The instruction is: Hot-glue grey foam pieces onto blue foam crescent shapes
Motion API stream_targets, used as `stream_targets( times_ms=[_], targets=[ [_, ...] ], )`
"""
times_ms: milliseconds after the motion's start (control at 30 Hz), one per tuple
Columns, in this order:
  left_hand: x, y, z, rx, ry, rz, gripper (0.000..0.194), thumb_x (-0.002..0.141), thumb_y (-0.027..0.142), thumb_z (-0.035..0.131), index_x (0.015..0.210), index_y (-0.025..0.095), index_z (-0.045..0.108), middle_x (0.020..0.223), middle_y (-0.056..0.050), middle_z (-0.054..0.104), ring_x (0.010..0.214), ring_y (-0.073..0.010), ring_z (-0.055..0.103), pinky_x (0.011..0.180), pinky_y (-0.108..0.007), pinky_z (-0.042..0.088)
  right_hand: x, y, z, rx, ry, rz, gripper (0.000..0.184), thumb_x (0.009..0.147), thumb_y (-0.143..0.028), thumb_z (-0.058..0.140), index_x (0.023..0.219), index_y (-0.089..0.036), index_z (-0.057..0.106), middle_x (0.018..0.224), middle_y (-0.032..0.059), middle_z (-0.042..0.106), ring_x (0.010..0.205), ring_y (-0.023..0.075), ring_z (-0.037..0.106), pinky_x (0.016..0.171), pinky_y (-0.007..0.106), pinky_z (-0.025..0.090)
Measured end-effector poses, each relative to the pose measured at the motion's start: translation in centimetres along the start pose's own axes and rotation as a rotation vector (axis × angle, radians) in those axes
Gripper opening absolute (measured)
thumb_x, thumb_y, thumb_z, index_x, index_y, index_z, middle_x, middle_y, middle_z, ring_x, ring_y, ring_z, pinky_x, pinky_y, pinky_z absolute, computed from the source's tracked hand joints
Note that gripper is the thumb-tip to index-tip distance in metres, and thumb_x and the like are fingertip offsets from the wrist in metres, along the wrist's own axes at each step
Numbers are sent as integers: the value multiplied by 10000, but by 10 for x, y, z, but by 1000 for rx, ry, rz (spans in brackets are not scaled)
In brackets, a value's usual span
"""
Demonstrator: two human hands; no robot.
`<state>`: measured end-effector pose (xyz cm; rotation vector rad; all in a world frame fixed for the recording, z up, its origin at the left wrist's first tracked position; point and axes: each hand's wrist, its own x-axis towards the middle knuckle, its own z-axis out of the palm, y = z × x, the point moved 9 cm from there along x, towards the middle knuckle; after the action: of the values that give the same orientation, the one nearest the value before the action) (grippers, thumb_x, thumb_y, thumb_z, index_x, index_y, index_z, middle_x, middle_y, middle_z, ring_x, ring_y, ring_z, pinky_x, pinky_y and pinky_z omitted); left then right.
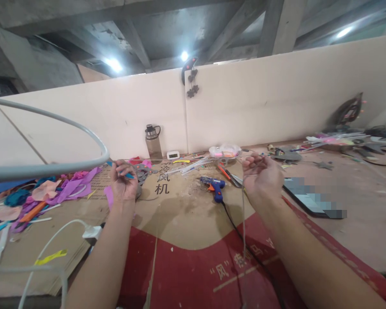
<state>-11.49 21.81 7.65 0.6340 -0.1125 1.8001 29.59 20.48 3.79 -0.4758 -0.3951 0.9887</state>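
Note:
A thin pale string (243,214) is stretched between my two hands above the cardboard, and one end hangs down below my right hand. My left hand (125,182) is closed at the string's left end, palm turned up. A slim blue object (128,175) also lies in its fingers; its kind is not clear. My right hand (263,177) pinches the string at the other side. Between the hands, a blue hot glue gun (215,187) rests on the cardboard (180,223). Behind it lies an orange-handled cutting tool (225,172), partly overlapped by other items.
Coloured fabric scraps (58,186) pile up at left, near a white plug (92,232) with its cable. A grey tube (83,126) loops across the upper left. A bottle (153,143) and a small digital display (173,155) stand by the partition. A phone (310,198) lies at right.

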Motion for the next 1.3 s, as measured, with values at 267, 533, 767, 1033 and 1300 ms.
stream_targets(
  times_ms=[267,533,767,1033,1300],
  targets=[
    [-6,-26,-4,108,79,-206,77,861,163,485,816,128,536,736,-12,586,558,-3,535,476,-48,408,-110,41,78,-296,-916,585,114,781,-286,541,714,-200,508,547,-38,553,403,91,485,361,195,387],
    [-42,-79,-2,906,-39,-650,186,634,206,718,749,89,630,548,-49,610,372,-53,474,316,-124,310,-121,93,67,-1071,-1058,217,234,764,-357,581,918,-182,574,899,37,598,782,134,544,707,277,450],
    [-65,-110,2,988,-197,-845,231,639,289,714,767,110,644,506,-61,628,329,-62,458,333,-149,314,-126,146,68,-867,-995,378,318,730,-364,608,996,-197,558,796,4,616,524,81,494,473,207,397],
    [-37,-86,-31,1074,41,-672,186,642,235,717,747,119,615,580,-41,630,377,-48,466,346,-138,322,-170,133,62,-1437,-1388,106,266,856,-250,440,685,-154,620,659,36,639,577,120,557,545,228,380],
    [-31,-82,-38,1049,138,-470,201,620,258,727,680,122,592,560,-7,588,445,-74,517,407,-169,397,-223,105,75,-1308,-1813,-33,442,850,-545,416,871,-204,697,851,44,678,779,157,594,654,236,386]
  ],
)
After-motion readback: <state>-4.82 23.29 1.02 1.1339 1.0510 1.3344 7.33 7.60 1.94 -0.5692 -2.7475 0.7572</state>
